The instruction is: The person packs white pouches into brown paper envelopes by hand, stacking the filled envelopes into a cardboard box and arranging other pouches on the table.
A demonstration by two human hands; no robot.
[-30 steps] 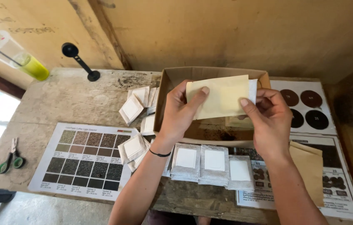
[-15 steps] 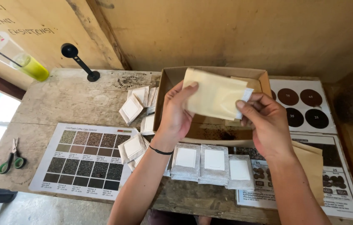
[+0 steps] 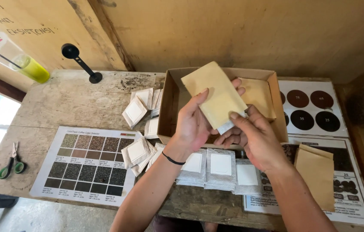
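My left hand (image 3: pixel 197 122) holds a tan paper pouch (image 3: pixel 216 93), tilted, above a shallow cardboard box (image 3: pixel 167 105). My right hand (image 3: pixel 250 135) pinches a small white filter sachet (image 3: pixel 227 126) at the pouch's lower end; the sachet is mostly hidden inside the pouch. More tan pouches (image 3: pixel 259 96) lie in the box. Three white sachets (image 3: pixel 221 168) lie in a row on the table just below my hands.
Loose white sachets (image 3: pixel 138 109) are piled left of the box. A colour chart sheet (image 3: pixel 89 163) lies at the front left, green scissors (image 3: pixel 12 163) at the far left. A black scoop (image 3: pixel 79 62) and a plastic cup (image 3: pixel 16 58) stand at the back. Another tan pouch (image 3: pixel 317 172) rests on charts at the right.
The pouch has turned from lying flat across both hands to a steep tilt. My right hand moved down to its lower end, where a white sachet now shows.
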